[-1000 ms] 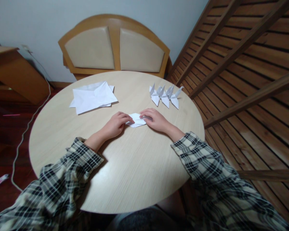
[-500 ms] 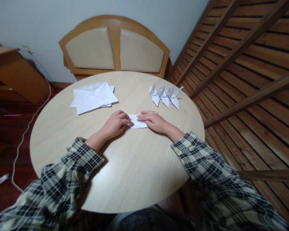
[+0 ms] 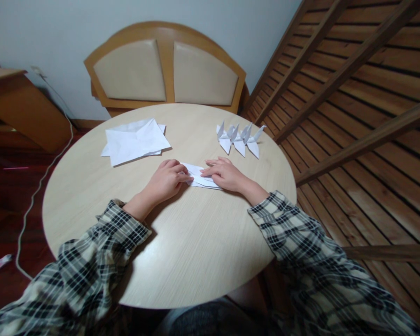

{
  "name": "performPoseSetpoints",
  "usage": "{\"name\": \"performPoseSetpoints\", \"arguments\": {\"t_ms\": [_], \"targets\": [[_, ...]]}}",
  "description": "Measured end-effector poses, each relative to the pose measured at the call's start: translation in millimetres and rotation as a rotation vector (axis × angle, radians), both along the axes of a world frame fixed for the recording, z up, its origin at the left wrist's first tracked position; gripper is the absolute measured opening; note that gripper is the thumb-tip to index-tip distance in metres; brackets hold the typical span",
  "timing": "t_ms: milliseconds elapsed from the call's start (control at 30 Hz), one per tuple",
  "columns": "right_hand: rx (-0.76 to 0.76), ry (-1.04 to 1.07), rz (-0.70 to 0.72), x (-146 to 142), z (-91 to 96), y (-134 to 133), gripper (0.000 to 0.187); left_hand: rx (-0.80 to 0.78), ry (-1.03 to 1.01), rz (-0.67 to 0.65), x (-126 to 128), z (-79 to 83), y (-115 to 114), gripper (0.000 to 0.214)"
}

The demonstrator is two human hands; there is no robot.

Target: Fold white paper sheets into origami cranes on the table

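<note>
White folded paper (image 3: 203, 181), one; cranes (image 3: 239, 148), three.

Loose, creased sleeves (image 3: 87, 261) in black, grey and cream plaid end in wide cuffs (image 3: 267, 209).

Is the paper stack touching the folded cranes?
Apart. The head view shows a wide stretch of tabletop between the paper stack and the folded cranes.

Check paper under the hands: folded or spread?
Folded. The paper shows layered edges and a narrow outline, smaller than the overlapping sheets. Left hand and right hand partly cover it; cannot tell folds underneath.
</note>
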State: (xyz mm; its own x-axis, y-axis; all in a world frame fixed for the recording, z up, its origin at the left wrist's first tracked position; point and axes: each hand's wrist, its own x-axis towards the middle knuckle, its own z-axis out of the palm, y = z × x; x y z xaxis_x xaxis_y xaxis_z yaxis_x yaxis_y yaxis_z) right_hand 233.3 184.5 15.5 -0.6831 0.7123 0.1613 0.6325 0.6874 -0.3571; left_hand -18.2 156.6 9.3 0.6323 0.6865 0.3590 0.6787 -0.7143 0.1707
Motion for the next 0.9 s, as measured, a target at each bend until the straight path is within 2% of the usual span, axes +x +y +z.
{"name": "performPoseSetpoints", "arguments": {"t_ms": [133, 533, 900], "targets": [[0.025, 0.006, -0.026, 0.0, 2.0, -1.9, 0.040, 0.047, 0.075, 0.028, 3.9, 3.5, -3.9, 0.031], [0.067, 0.056, -0.063, 1.2, 1.9, -1.3, 0.034, 0.028, 0.090, 0.111, 9.2, 6.5, -10.0, 0.030], [-0.005, 0.098, 0.081, -6.7, 0.3, -8.6, 0.036, -0.030, 0.025, 0.131, 6.9, 1.1, -6.1, 0.037]]}}
